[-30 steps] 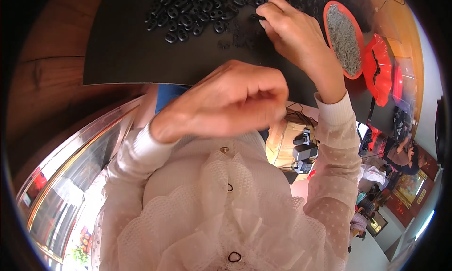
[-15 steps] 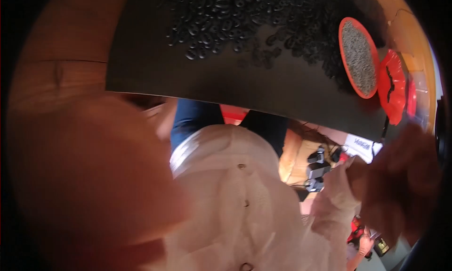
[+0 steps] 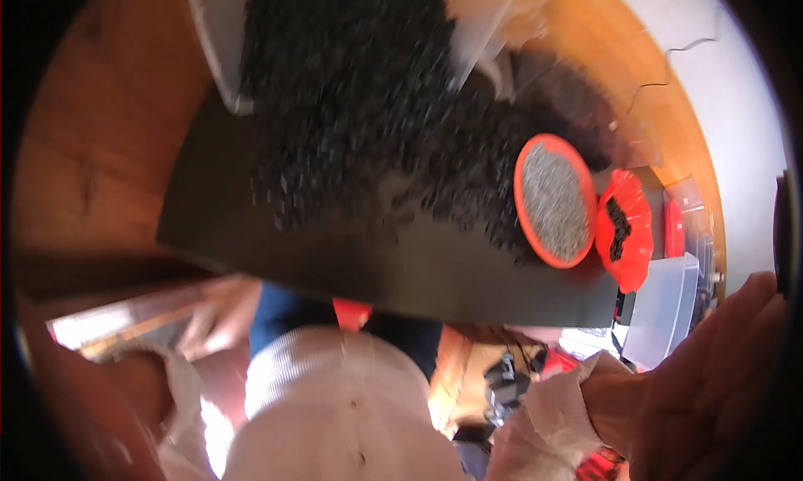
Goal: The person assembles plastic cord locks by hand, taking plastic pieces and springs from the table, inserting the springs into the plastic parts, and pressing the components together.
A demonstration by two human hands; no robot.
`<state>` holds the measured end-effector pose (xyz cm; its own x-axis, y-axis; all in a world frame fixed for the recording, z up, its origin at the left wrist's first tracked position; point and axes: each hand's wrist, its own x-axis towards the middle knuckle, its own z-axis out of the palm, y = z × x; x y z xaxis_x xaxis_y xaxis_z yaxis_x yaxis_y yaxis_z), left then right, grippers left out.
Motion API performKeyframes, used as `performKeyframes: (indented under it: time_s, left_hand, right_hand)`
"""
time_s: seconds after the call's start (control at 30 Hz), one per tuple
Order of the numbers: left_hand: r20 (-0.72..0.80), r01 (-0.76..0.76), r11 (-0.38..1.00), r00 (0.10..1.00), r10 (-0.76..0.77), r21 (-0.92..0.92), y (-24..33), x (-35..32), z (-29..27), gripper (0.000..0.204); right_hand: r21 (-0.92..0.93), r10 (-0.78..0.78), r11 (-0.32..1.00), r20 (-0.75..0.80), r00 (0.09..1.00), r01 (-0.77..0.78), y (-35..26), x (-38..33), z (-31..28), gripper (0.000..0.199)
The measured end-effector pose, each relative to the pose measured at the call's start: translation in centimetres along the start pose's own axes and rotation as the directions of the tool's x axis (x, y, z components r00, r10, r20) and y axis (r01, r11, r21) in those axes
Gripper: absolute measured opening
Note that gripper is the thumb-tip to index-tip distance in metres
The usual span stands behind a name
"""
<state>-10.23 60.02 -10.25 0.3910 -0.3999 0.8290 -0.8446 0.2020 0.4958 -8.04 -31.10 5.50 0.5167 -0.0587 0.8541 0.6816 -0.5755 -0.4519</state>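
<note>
My left hand [image 3: 92,397] is raised at the lower left, close to the view's rim. Motion smears its fingers, and I cannot make out anything in it. My right hand [image 3: 711,381] is up at the lower right, fingers stretched out, holding nothing that shows. Both are off the dark tabletop [image 3: 401,268]. On it lies a heap of small black loop-shaped pieces [image 3: 351,121], spreading from a translucent bin [image 3: 219,63]. To the right stand an orange-rimmed bowl of small grey pieces [image 3: 556,201] and a red scalloped dish [image 3: 636,238] with dark bits.
A clear plastic box [image 3: 661,309] stands by the table's right end, nearest my right hand. Below the table edge are dark devices and cables [image 3: 506,385]. A blurred skin-coloured shape [image 3: 222,314] shows under the left edge; I cannot tell what it is.
The view has tilted, so the table and bowls sit lower and further left, and the bin shows. My left hand has moved from large in front to the lower left; my right hand's fingers show more clearly.
</note>
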Motion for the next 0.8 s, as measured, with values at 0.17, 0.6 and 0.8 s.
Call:
performKeyframes:
  time_s: [0.17,0.6,0.8]
  left_hand:
    - [0.033,-0.212,0.973,0.977,0.21,0.09,-13.4,10.1,14.4,0.014]
    - [0.162,0.334,0.939,0.925,-0.344,0.084,-17.2,36.9,36.6,0.007]
    - [0.143,0.367,0.911,0.907,-0.395,0.188,-18.1,38.2,41.5,0.004]
  right_hand:
    - [-0.083,-0.219,0.974,-0.131,0.967,0.21,0.2,-3.1,-0.2,0.013]
    - [-0.109,0.279,0.952,-0.075,0.957,-0.286,-0.8,1.7,9.3,0.011]
    - [-0.247,0.299,0.949,0.513,0.805,-0.196,4.7,0.0,13.4,0.017]
